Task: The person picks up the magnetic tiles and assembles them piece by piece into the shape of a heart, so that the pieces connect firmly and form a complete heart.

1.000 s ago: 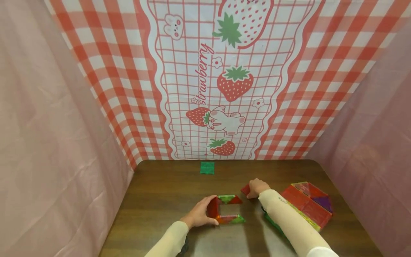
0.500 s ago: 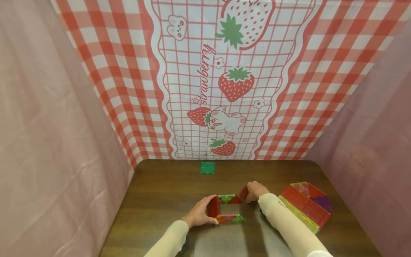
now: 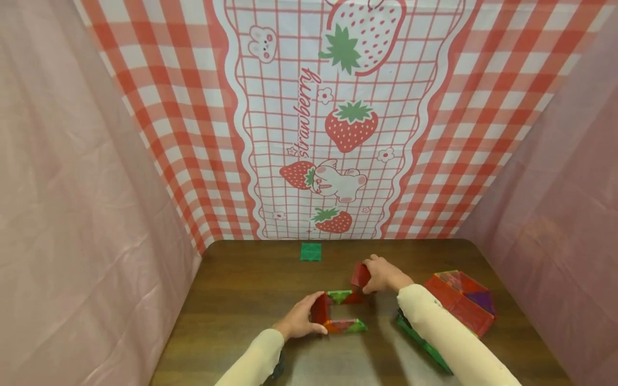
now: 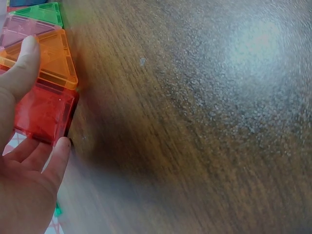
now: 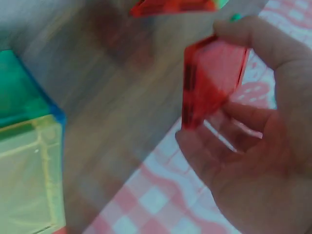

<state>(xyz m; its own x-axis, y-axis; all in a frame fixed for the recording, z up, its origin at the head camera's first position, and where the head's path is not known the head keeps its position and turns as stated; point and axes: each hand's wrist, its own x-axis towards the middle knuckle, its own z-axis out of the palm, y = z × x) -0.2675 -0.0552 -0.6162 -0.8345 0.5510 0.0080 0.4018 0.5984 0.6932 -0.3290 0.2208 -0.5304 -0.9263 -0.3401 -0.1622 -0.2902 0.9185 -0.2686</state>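
My left hand [image 3: 300, 323] holds the left end of a low U-shaped build of translucent magnetic tiles. Its thumb and fingers span an upright red square tile [image 4: 41, 112]. Beside that tile, in the left wrist view, are an orange triangle tile [image 4: 59, 58], a pink tile [image 4: 22, 30] and a green triangle tile [image 4: 46, 13]. Just past the build's far right end, my right hand [image 3: 383, 276] pinches another red tile [image 5: 217, 73] by its edges, thumb on one side and fingers on the other. This tile is tilted and raised over the table.
A larger build of red tiles [image 3: 463, 313], with a purple triangle [image 3: 480, 302] and green tiles [image 3: 429, 348] along its side, stands at the right, partly behind my right sleeve. One green square tile [image 3: 311, 252] lies at the table's back edge, before the checked cloth [image 3: 193, 161].
My right hand has moved away from me and slightly left with its red tile, and has turned it so its face shows more. The left hand keeps its hold.
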